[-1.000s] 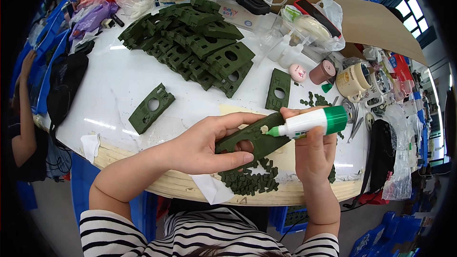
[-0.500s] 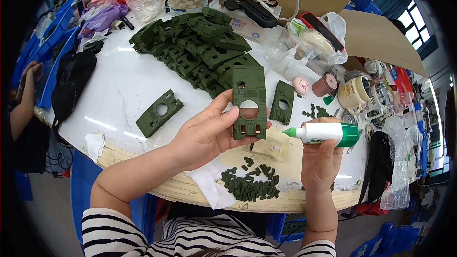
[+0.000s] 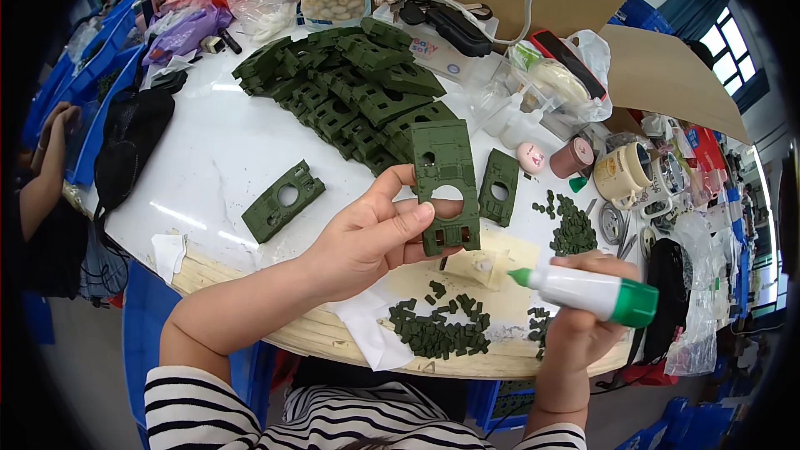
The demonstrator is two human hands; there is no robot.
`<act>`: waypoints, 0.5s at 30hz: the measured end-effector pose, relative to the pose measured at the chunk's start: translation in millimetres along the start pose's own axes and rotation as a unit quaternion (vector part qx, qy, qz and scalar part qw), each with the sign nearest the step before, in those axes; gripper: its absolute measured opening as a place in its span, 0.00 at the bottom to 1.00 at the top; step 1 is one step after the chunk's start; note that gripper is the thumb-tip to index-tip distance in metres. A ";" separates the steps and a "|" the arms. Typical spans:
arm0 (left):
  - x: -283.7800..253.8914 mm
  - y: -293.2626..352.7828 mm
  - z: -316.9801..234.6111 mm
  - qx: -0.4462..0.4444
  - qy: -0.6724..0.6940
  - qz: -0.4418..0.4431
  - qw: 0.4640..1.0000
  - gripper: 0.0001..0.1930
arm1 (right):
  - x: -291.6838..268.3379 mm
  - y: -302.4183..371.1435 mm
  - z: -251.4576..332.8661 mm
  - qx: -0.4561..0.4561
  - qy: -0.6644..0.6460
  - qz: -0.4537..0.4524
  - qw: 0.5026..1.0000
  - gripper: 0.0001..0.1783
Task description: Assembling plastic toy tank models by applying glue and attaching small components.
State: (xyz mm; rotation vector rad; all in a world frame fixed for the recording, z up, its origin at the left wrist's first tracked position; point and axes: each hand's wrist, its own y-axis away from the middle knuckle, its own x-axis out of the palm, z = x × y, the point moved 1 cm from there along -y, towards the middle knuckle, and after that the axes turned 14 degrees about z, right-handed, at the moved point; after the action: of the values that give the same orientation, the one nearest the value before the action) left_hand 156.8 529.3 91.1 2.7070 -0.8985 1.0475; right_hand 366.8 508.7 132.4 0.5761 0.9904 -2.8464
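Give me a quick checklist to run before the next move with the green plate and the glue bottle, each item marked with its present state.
1. Left hand grips the green plate firmly: ok.
2. Plate lifted off the white table: ok.
3. Right hand holds the glue bottle: ok.
4. Green nozzle uncapped and pointing toward the plate: ok.
5. Nozzle touching the plate: not ok, apart.
6. Glue already on the plate: cannot tell.

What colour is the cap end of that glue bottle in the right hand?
Green, on a white glue bottle with a green nozzle tip, seen clearly in the head view.
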 end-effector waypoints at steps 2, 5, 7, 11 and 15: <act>3.8 -1.2 -1.5 -0.009 0.006 0.030 1.000 0.23 | -24.5 -4.8 4.2 -0.004 -0.115 -0.043 0.992 0.35; 4.5 0.4 2.0 -0.029 0.003 0.041 0.999 0.24 | -15.4 -5.0 0.6 -0.020 -0.143 -0.008 0.990 0.33; 4.6 1.4 4.5 -0.041 -0.002 0.036 0.999 0.24 | -4.3 -1.4 -10.4 -0.007 -0.194 0.100 0.976 0.31; 4.9 2.0 5.7 -0.060 -0.032 0.033 0.997 0.23 | 7.4 2.6 -28.8 0.016 -0.285 0.156 0.945 0.29; 6.8 2.3 7.6 -0.058 -0.053 0.039 0.996 0.22 | 14.0 2.4 -33.3 0.005 -0.331 0.175 0.927 0.25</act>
State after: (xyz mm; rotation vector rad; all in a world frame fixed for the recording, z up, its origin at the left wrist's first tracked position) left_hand 163.9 521.8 89.5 2.6709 -1.0543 0.8422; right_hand 365.1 527.9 101.8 -0.2032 0.6612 -2.4317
